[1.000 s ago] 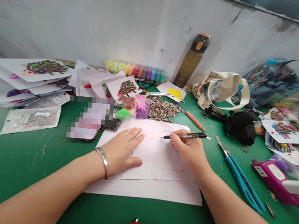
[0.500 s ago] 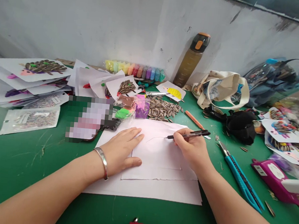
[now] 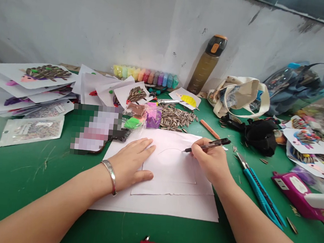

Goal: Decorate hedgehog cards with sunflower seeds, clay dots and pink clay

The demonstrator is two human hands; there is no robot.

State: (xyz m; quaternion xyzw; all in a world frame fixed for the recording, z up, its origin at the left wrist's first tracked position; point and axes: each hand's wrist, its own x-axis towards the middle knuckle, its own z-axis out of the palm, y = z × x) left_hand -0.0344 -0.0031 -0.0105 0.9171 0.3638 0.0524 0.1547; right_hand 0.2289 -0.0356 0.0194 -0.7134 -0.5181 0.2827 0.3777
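White paper sheets [image 3: 154, 204] lie stacked before me on the green table. Flat on their left side rests my left hand [image 3: 131, 162], fingers spread, a silver bangle on its wrist. My right hand [image 3: 211, 158] grips a black pen [image 3: 210, 144] whose tip meets the top sheet [image 3: 171, 170]. A thin curved line [image 3: 169, 150] runs across that sheet up to the tip. Behind the paper sit a pile of striped sunflower seeds [image 3: 176, 117] and packets of purple clay [image 3: 153, 117] and green clay [image 3: 133, 122].
To the right lie a blue utility knife [image 3: 261, 192], a magenta glue gun [image 3: 298, 194] and a black pouch [image 3: 260, 136]. A bottle [image 3: 207, 64] leans on the wall beside a cream bag [image 3: 239, 96]. Stacked seed pictures [image 3: 34, 75] and a pixelated phone [image 3: 96, 128] occupy the left.
My right hand has moved the pen slightly to the right and the curved line has grown longer. My left hand stays in place on the paper.
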